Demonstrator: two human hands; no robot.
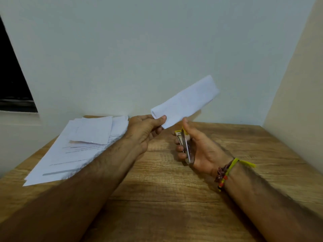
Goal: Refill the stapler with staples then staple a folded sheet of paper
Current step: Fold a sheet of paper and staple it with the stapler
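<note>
Left hand (pixel 146 131) pinches folded paper (pixel 185 101) aloft; right hand (pixel 195 147), palm inward, fingers wrapped round stapler (pixel 185 145), seemingly closed.

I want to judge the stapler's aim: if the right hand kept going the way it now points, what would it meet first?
Most likely the folded paper pinched by the left hand. The right hand, gripping the stapler, points up and away toward the paper's lower edge; depth between them is unclear.

White folded sheet of paper (pixel 185 102), yellow-and-silver stapler (pixel 183 142), brown wood-grain table (pixel 166 198), white printed paper stack (pixel 78 151), yellow-and-red thread bracelet (pixel 227 170)
</note>
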